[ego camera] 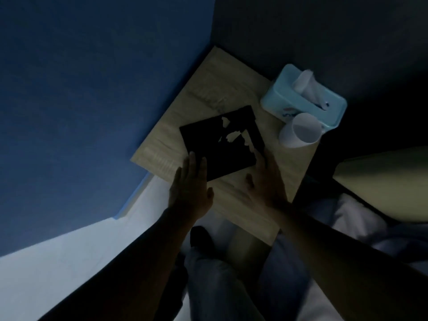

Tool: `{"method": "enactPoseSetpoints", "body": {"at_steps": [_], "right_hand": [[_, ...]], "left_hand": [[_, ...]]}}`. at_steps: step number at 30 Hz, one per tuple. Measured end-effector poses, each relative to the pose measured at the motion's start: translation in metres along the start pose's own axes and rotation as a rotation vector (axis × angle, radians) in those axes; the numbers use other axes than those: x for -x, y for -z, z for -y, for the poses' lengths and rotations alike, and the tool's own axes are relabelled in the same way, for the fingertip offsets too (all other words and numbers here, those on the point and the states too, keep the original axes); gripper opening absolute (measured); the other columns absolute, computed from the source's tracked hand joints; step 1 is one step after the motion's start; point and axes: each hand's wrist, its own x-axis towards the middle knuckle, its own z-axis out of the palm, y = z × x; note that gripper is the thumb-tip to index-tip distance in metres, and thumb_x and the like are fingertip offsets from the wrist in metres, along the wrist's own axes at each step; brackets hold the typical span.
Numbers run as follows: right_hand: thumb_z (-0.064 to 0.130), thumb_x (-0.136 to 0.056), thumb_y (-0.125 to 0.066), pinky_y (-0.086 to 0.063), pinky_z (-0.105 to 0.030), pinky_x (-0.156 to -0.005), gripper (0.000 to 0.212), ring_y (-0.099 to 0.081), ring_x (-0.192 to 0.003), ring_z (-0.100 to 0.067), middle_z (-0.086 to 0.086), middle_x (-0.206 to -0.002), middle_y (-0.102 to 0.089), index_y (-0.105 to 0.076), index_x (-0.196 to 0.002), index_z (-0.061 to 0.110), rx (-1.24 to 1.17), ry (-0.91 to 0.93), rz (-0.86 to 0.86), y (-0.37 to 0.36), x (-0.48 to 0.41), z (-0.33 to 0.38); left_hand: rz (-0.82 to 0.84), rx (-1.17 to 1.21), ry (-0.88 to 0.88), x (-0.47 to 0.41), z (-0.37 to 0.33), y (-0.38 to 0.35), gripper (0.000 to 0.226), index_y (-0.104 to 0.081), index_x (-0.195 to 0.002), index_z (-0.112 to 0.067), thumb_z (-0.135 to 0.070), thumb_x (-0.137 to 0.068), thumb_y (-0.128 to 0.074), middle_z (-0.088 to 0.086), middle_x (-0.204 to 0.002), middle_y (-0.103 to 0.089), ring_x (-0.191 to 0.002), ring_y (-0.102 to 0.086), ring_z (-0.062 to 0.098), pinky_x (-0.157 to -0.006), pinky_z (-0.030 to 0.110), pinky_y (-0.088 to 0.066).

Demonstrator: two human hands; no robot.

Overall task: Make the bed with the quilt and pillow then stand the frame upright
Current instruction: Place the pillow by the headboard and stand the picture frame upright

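A dark square frame (220, 144) lies on the light wooden nightstand (208, 89), its face nearly black with a few pale patches. My left hand (190, 188) rests with fingers spread at the frame's near left corner. My right hand (264, 181) touches the frame's near right edge, fingers extended; I cannot tell whether it grips the frame. A pale pillow (382, 184) and white quilt (347, 216) show at the right edge.
A light blue tissue box (308, 98) and a white cup (301, 130) stand at the nightstand's far right. A blue wall (92, 89) runs along the left, pale floor (69, 262) below. My legs show under the nightstand's near edge. The scene is dim.
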Motion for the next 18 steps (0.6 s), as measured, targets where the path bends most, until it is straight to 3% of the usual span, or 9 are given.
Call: {"method": "enactPoseSetpoints", "body": {"at_steps": [4, 12, 16, 18], "right_hand": [[0.028, -0.097, -0.051, -0.018, -0.044, -0.123, 0.073, -0.012, -0.153, -0.034, -0.017, -0.166, -0.009, -0.013, -0.159, 0.015, 0.042, 0.077, -0.053, -0.018, 0.0, -0.015], [0.04, -0.1, -0.034, -0.03, -0.049, -0.119, 0.06, -0.026, -0.146, -0.034, -0.019, -0.16, -0.027, -0.031, -0.154, 0.013, 0.037, 0.16, -0.189, -0.036, 0.003, -0.026], [0.037, -0.105, -0.041, -0.027, -0.048, -0.12, 0.053, -0.022, -0.147, -0.031, -0.017, -0.161, -0.025, -0.035, -0.153, 0.015, -0.088, 0.185, -0.205, -0.042, -0.001, -0.034], [0.038, -0.104, -0.045, -0.028, -0.047, -0.119, 0.052, -0.023, -0.145, -0.031, -0.016, -0.159, -0.028, -0.039, -0.151, 0.017, -0.131, 0.209, -0.224, -0.042, 0.0, -0.039]], "left_hand": [[-0.078, -0.029, 0.062, 0.005, 0.001, -0.035, 0.089, 0.008, -0.157, -0.013, -0.046, -0.096, -0.049, 0.021, -0.162, 0.016, -0.15, 0.013, 0.036, -0.124, 0.045, -0.002], [-0.24, 0.032, 0.12, 0.008, 0.002, -0.072, 0.077, 0.003, -0.157, -0.015, -0.039, -0.1, -0.043, 0.017, -0.164, 0.008, -0.151, 0.009, 0.032, -0.124, 0.047, -0.004], [-0.345, 0.291, 0.191, 0.001, -0.014, -0.083, 0.079, 0.002, -0.158, -0.02, -0.029, -0.098, -0.048, 0.013, -0.165, 0.003, -0.152, 0.006, 0.029, -0.123, 0.044, 0.002], [-0.469, 0.475, 0.172, 0.001, -0.018, -0.09, 0.079, -0.005, -0.158, -0.022, -0.021, -0.095, -0.052, 0.011, -0.164, -0.013, -0.151, -0.011, 0.028, -0.124, 0.047, -0.011]]}}
